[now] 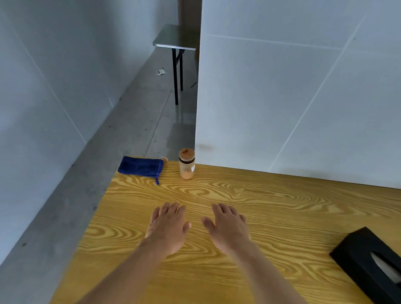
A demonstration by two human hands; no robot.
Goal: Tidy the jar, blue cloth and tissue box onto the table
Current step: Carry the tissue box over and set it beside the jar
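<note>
With the jar (186,164) and blue cloth (141,167) at the table's (273,202) far-left corner and the tissue box (374,268) at its right edge, both hands — left hand (167,226), right hand (228,230) — hover flat, fingers spread, holding nothing — the tidying looks finished or paused, so any next move seems only a small straightening reach.

Two bare hands lie flat over a yellow wooden table (273,202), palms down and fingers spread. The left hand (167,229) and the right hand (229,230) are side by side and hold nothing. At the far left corner of the table sits a folded blue cloth (140,166). Just beside it stands a small jar (186,164) with a brown lid. A black tissue box (372,265) lies at the right edge. White walls (302,87) rise behind the table. A small grey table (175,37) stands far back on the grey floor (51,225).
</note>
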